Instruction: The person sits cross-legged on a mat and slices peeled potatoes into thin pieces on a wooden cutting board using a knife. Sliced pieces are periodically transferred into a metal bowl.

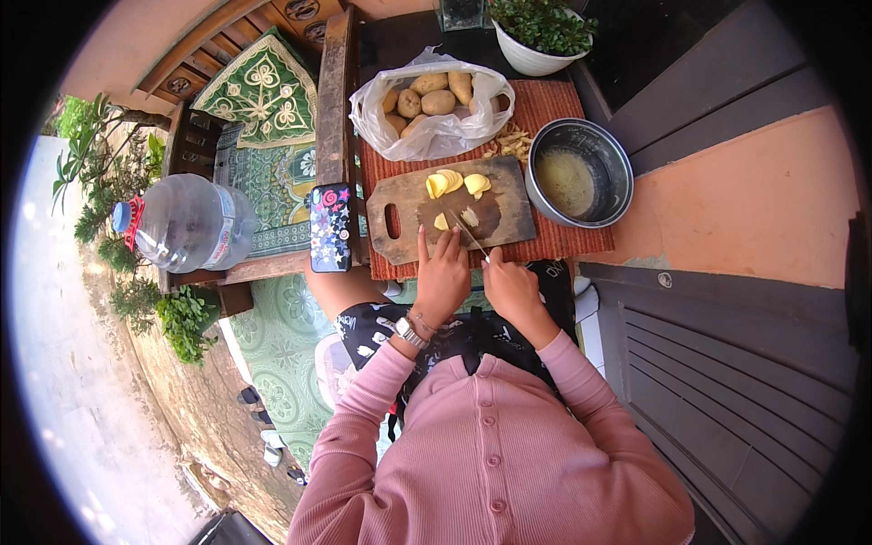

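Observation:
A kitchen knife (475,244) slants across the near part of a wooden cutting board (402,238), its handle held in my right hand (512,283). My left hand (444,276) reaches over the board's near edge, fingers stretched forward beside the blade. A small yellow potato piece (441,221) lies at its fingertips; whether anything is under the fingers is hidden. Thin potato sticks (470,217) lie on a damp patch just beyond the blade. Farther back on the board are a fanned row of potato slices (444,182) and a smaller stack of slices (477,184).
Behind the board, a plastic bag (436,142) holds several whole potatoes (438,102). Peelings (514,143) lie beside a metal pot (579,214) with cloudy liquid. A patterned phone case (330,228) rests on the bench arm at left, near a large water bottle (191,221). A potted plant (541,54) stands behind.

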A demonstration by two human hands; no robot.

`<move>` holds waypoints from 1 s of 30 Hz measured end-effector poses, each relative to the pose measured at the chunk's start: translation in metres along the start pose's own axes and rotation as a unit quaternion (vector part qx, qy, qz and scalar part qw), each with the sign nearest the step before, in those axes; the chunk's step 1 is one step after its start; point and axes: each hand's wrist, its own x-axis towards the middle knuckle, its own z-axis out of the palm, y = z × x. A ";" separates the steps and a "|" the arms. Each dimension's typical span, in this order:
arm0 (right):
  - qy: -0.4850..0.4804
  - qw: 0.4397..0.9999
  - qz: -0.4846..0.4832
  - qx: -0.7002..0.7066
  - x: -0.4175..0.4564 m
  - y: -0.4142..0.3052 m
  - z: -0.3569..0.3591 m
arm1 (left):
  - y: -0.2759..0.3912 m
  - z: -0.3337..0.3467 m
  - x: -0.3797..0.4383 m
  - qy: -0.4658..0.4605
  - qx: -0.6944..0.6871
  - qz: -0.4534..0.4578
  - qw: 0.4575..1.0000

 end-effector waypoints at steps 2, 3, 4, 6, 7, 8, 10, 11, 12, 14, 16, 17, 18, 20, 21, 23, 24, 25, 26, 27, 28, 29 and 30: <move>-0.003 1.000 -0.002 0.000 0.000 -0.001 0.000 | 0.000 0.000 0.000 0.002 0.000 0.002 1.000; -0.004 1.000 -0.003 -0.001 -0.001 -0.001 0.000 | -0.001 0.000 0.000 0.003 -0.001 0.002 1.000; -0.005 1.000 -0.004 -0.003 -0.001 -0.001 0.000 | -0.001 0.000 0.000 0.002 0.002 0.004 1.000; -0.006 1.000 -0.006 -0.001 -0.001 -0.001 0.002 | -0.002 0.001 0.000 0.002 0.007 0.007 1.000; -0.006 1.000 -0.008 0.001 -0.002 -0.001 0.002 | -0.002 0.002 -0.001 0.007 0.005 0.006 1.000; -0.007 1.000 -0.007 0.002 -0.002 -0.002 0.002 | -0.002 0.004 -0.001 0.012 0.003 0.005 1.000; -0.008 1.000 -0.006 0.003 -0.002 -0.003 0.000 | -0.002 0.002 0.000 0.008 0.000 0.004 1.000; -0.006 1.000 -0.006 0.001 -0.001 -0.003 0.001 | -0.002 0.000 0.001 -0.001 0.000 0.003 1.000; -0.004 1.000 -0.006 -0.002 -0.001 -0.002 0.002 | -0.002 -0.001 0.001 -0.010 -0.001 0.002 1.000; 0.000 1.000 -0.006 -0.007 -0.001 -0.003 0.003 | -0.002 0.001 0.001 -0.004 0.002 0.005 1.000; 0.005 1.000 -0.007 -0.012 -0.001 -0.004 0.003 | -0.002 0.002 0.001 0.003 0.002 0.004 1.000; 0.005 1.000 -0.006 -0.022 -0.001 -0.004 0.004 | -0.002 0.002 0.000 0.007 0.001 0.002 1.000; 0.005 0.999 -0.003 -0.032 -0.001 -0.004 0.005 | -0.001 0.002 0.001 0.011 -0.001 0.001 1.000; 0.009 0.999 0.001 -0.050 -0.001 -0.004 0.008 | -0.001 0.003 0.001 0.013 0.003 0.004 1.000; 0.013 0.998 0.001 -0.057 0.000 -0.005 0.009 | -0.002 0.003 0.000 0.014 0.005 0.006 1.000; 0.018 0.997 0.000 -0.069 0.000 -0.006 0.010 | -0.002 0.003 0.000 0.013 0.006 0.005 1.000; 0.019 0.997 -0.003 -0.074 0.000 -0.006 0.009 | -0.002 0.004 0.000 0.013 0.006 0.005 1.000; 0.020 0.997 -0.005 -0.079 0.001 -0.006 0.008 | -0.002 0.004 0.000 0.013 0.004 0.005 1.000; 0.022 0.996 -0.008 -0.082 0.001 -0.006 0.009 | -0.003 0.004 0.000 0.013 0.003 0.005 1.000; 0.025 0.996 -0.010 -0.084 0.002 -0.006 0.009 | -0.003 0.004 0.000 0.013 0.002 0.005 1.000; 0.027 0.996 -0.013 -0.087 0.002 -0.006 0.010 | -0.003 0.004 0.000 0.013 0.001 0.005 1.000; 0.024 0.996 -0.011 -0.086 0.003 -0.007 0.010 | -0.002 0.004 0.000 0.012 0.001 0.005 1.000; 0.021 0.996 -0.010 -0.085 0.003 -0.007 0.010 | -0.002 0.003 0.001 0.011 0.001 0.005 1.000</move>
